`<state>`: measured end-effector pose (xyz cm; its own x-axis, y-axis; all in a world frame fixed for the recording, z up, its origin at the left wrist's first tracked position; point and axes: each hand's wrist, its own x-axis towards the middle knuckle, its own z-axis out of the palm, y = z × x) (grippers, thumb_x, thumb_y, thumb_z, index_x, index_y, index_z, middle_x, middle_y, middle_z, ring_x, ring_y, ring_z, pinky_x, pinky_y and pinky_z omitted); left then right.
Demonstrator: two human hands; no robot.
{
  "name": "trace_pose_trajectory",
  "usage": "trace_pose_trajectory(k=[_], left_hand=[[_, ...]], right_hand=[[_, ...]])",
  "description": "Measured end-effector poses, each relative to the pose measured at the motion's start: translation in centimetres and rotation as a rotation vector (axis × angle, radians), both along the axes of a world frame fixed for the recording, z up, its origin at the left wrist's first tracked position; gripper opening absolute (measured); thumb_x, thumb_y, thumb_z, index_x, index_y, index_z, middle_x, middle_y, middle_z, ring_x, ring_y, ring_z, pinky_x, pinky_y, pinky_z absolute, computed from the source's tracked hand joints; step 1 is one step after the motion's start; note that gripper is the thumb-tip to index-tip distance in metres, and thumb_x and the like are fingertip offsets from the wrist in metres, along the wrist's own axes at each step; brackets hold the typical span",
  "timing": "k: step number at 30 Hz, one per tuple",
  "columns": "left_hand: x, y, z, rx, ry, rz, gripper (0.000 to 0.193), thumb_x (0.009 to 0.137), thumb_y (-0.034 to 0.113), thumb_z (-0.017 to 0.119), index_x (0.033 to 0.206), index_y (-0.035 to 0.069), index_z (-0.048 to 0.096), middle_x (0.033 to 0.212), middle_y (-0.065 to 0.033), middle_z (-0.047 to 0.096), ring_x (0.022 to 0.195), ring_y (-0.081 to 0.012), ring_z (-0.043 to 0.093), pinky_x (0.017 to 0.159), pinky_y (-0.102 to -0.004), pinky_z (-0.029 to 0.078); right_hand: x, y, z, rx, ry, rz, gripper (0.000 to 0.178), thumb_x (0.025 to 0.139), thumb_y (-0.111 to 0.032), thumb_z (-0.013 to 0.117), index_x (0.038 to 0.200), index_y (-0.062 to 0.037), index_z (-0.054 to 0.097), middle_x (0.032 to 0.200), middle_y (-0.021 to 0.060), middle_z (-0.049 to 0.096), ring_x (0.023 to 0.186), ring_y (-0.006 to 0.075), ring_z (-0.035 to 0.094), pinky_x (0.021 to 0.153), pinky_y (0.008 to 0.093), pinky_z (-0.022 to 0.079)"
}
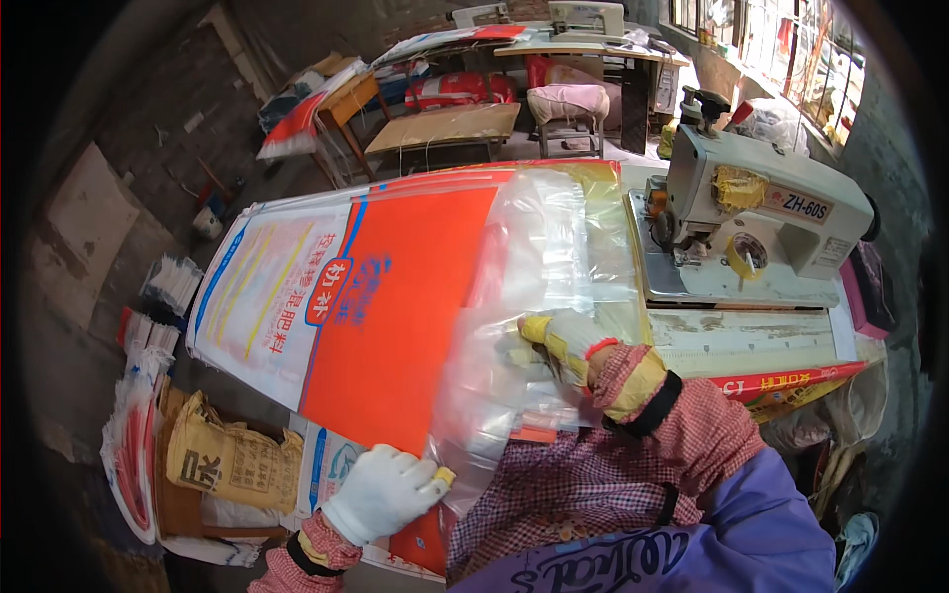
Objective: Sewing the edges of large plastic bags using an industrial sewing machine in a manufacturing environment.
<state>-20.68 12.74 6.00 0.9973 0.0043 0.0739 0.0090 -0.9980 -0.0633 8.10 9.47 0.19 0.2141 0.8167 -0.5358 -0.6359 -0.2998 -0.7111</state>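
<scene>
A stack of flat woven sacks (pixel 400 296), orange and white with blue print, lies across the table in front of me. Clear plastic liner (pixel 484 381) sticks out from the sacks' open ends in crumpled folds. At the near corner, my left hand (pixel 390 492), in a white glove with a yellow-wrapped fingertip, is closed on the liner beside the orange edge. My right hand (pixel 568 346), gloved and wrapped in yellow tape, has its fingers curled on the liner; part of its grip is hidden by the plastic. To its right stands a white industrial sewing machine (pixel 756 203).
A yellow ruler strip (pixel 756 341) runs below the machine. At left are a brown paper sack (pixel 232 455) and bundled white sacks (pixel 148 361). Behind the table stand a low wooden bench (pixel 445 127), a cloth-covered stool (pixel 568 104) and another machine table (pixel 583 47). A barred window (pixel 791 54) is at right.
</scene>
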Motion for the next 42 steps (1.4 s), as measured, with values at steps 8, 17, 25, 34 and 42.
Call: trace_pose_trajectory(k=[8, 17, 25, 34, 42], left_hand=[[4.5, 5.4, 0.8, -0.652, -0.228, 0.254, 0.021, 0.075, 0.017, 0.073, 0.090, 0.005, 0.069, 0.085, -0.0095, 0.067, 0.077, -0.0224, 0.065, 0.073, -0.0339, 0.052], [10.3, 10.5, -0.8, -1.236, -0.457, 0.613, 0.015, 0.086, 0.008, 0.067, 0.097, -0.001, 0.060, 0.092, -0.0073, 0.064, 0.083, -0.0122, 0.062, 0.075, -0.0266, 0.052], [3.7, 12.1, 7.6, -1.449, -1.256, 0.301, 0.009, 0.094, 0.011, 0.061, 0.087, 0.007, 0.058, 0.074, -0.0015, 0.059, 0.067, -0.0100, 0.056, 0.068, -0.0269, 0.050], [6.7, 7.4, 5.9, -1.474, -0.832, 0.302, 0.007, 0.093, 0.010, 0.062, 0.093, 0.009, 0.056, 0.083, -0.0018, 0.062, 0.074, -0.0112, 0.059, 0.069, -0.0271, 0.049], [-0.8, 9.0, 9.9, -1.153, -1.277, 0.207, 0.014, 0.089, 0.002, 0.062, 0.089, 0.006, 0.049, 0.081, -0.0053, 0.061, 0.070, -0.0117, 0.058, 0.063, -0.0282, 0.052]], right_hand=[[-1.5, 3.2, 0.1, 0.169, -0.824, 0.201, 0.024, 0.086, -0.030, 0.068, 0.092, -0.0067, 0.069, 0.078, 0.0080, 0.069, 0.067, 0.0224, 0.066, 0.059, 0.0337, 0.051], [-1.5, 4.5, 2.5, 0.148, -1.405, 0.347, 0.033, 0.089, -0.043, 0.058, 0.094, -0.0125, 0.069, 0.086, 0.0131, 0.069, 0.080, 0.0289, 0.068, 0.068, 0.0401, 0.054], [4.8, 3.6, 2.5, -0.495, -1.674, 0.621, 0.029, 0.086, -0.028, 0.057, 0.102, -0.0063, 0.068, 0.099, 0.0178, 0.068, 0.093, 0.0366, 0.065, 0.082, 0.0451, 0.052], [-4.4, 6.2, 4.0, 0.690, -1.846, 0.345, 0.013, 0.081, -0.013, 0.054, 0.085, -0.0090, 0.066, 0.086, 0.0134, 0.067, 0.073, 0.0298, 0.066, 0.067, 0.0413, 0.053], [10.0, 12.8, -6.0, 0.272, -0.912, -0.269, 0.028, 0.095, -0.022, 0.050, 0.116, -0.0096, 0.063, 0.101, 0.0107, 0.068, 0.087, 0.0241, 0.066, 0.081, 0.0368, 0.053]])
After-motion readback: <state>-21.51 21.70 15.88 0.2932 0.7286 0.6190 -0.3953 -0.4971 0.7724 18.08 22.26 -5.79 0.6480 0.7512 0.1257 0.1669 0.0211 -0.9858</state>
